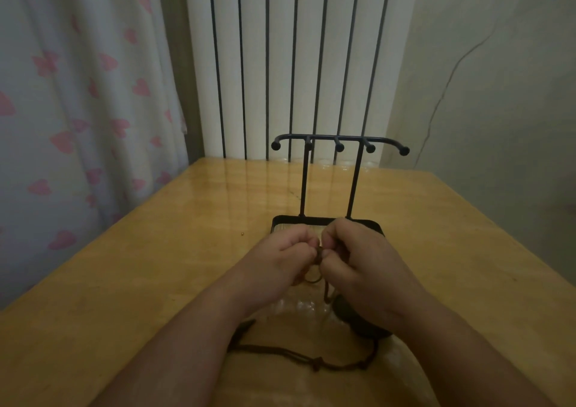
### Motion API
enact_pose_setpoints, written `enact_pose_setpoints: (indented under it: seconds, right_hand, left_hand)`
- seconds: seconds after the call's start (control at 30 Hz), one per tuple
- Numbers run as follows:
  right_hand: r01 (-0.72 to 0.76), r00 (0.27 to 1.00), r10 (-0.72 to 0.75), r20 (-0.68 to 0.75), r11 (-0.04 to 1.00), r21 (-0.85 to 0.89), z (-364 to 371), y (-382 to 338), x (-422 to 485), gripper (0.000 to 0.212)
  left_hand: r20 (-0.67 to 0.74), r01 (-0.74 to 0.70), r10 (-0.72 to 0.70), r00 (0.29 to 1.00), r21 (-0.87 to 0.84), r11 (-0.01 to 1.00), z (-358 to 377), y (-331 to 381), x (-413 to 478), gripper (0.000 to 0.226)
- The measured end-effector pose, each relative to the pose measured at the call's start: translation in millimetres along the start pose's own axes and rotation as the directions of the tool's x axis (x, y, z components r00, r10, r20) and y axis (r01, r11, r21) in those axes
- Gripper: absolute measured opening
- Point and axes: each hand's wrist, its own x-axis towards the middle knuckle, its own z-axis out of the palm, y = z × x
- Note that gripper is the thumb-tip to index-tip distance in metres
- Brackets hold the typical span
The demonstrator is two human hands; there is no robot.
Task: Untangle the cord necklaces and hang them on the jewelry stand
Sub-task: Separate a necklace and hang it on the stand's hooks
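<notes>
A black metal jewelry stand [339, 145] with several ball-tipped hooks stands on the wooden table [156, 282], its tray base just beyond my hands. My left hand [280, 257] and my right hand [361, 260] meet in front of that base, fingers curled, both pinching a knot of brown cord necklaces [318, 257] between them. A small loop of cord hangs below the fingers. More brown cord [311, 360] with knots trails on the table between my forearms. A dark pendant [343, 310] lies partly hidden under my right wrist.
A white radiator [296, 63] rises behind the table's far edge. A curtain with pink hearts [78, 95] hangs at the left and a pale wall at the right. A tiny speck [242, 234] lies on the table left of the stand.
</notes>
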Motion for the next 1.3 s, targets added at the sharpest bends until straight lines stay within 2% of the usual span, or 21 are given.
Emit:
enact_pose_setpoints:
  seconds: [0.1,0.27,0.5,0.77,1.1,1.17,1.3]
  right_hand:
    - [-0.015,0.999,0.016,-0.031,0.999,0.037,2.5,2.3,0.7,0.007]
    - [0.021,0.998,-0.027,-0.051,0.993,-0.115,0.0,5.8,2.0,0.005]
    - [0.097,0.993,-0.110,-0.032,0.956,-0.278,-2.4,2.3,3.2,0.002]
    - [0.054,0.998,-0.045,0.037,0.946,-0.319,-5.7,-2.1,4.5,0.008]
    - [0.054,0.999,-0.052,0.012,0.963,-0.263,-2.1,1.8,2.7,0.008]
    - [0.030,0.999,-0.032,-0.003,0.980,-0.198,-1.4,3.1,1.8,0.007]
    - [-0.028,0.998,0.030,-0.052,0.999,0.038,2.0,4.9,1.4,0.011]
  left_hand:
    - [-0.041,0.009,-0.010,0.999,-0.011,1.000,-0.6,0.2,0.3,0.019]
    - [-0.122,0.005,0.019,0.992,0.188,0.982,-1.7,-3.8,2.9,0.024]
    - [-0.100,0.002,0.030,0.995,0.309,0.951,0.1,-0.2,1.6,0.021]
    - [-0.100,-0.010,0.052,0.994,0.378,0.926,2.3,0.3,1.5,0.020]
    - [-0.107,-0.032,0.077,0.991,0.372,0.928,2.6,2.8,1.3,0.024]
    - [-0.109,-0.029,0.068,0.992,0.320,0.947,3.0,3.2,1.8,0.025]
    - [-0.122,-0.023,0.042,0.992,0.149,0.988,2.9,5.4,1.1,0.018]
